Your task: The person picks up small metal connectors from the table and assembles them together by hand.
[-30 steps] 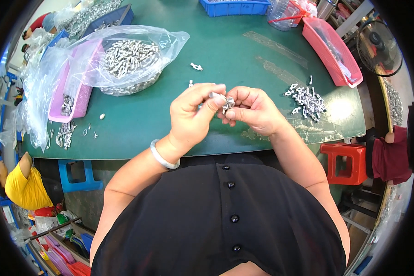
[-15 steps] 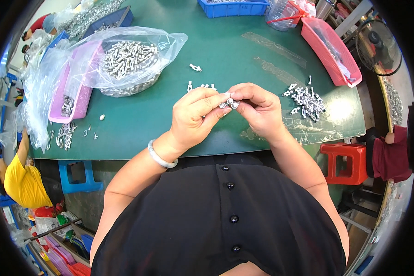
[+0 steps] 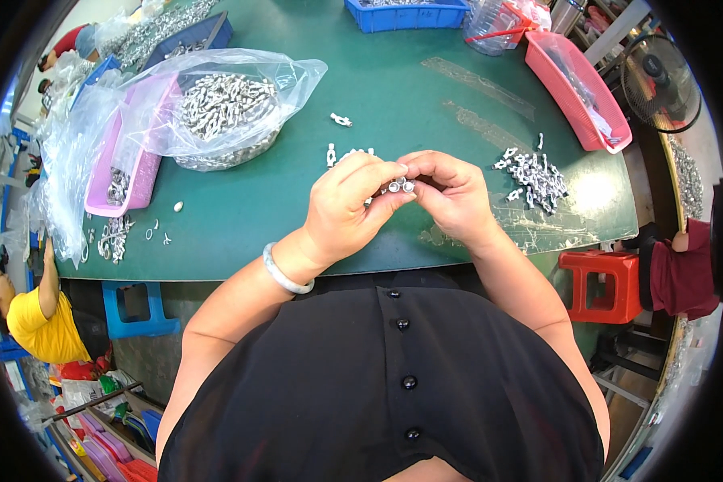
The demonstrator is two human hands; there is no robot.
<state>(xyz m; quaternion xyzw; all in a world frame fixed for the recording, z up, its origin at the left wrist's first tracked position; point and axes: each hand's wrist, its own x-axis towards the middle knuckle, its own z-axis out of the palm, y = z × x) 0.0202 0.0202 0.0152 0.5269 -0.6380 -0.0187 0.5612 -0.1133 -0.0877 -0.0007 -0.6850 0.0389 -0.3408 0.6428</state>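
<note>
Both hands, left hand (image 3: 347, 205) and right hand (image 3: 451, 195), pinch small metal fitting (image 3: 399, 185) between fingertips.

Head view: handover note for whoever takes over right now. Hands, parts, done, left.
Left hand: fingertips pinch a small metal fitting above the green table.
Right hand: grip on the same fitting from the other side.
Parts: clear bag of metal fittings far left; small pile of fittings to the right; a few loose fittings ahead of the hands.
Done: cannot tell which pile is finished.
Left: the fitting in hand is not set down.
</note>
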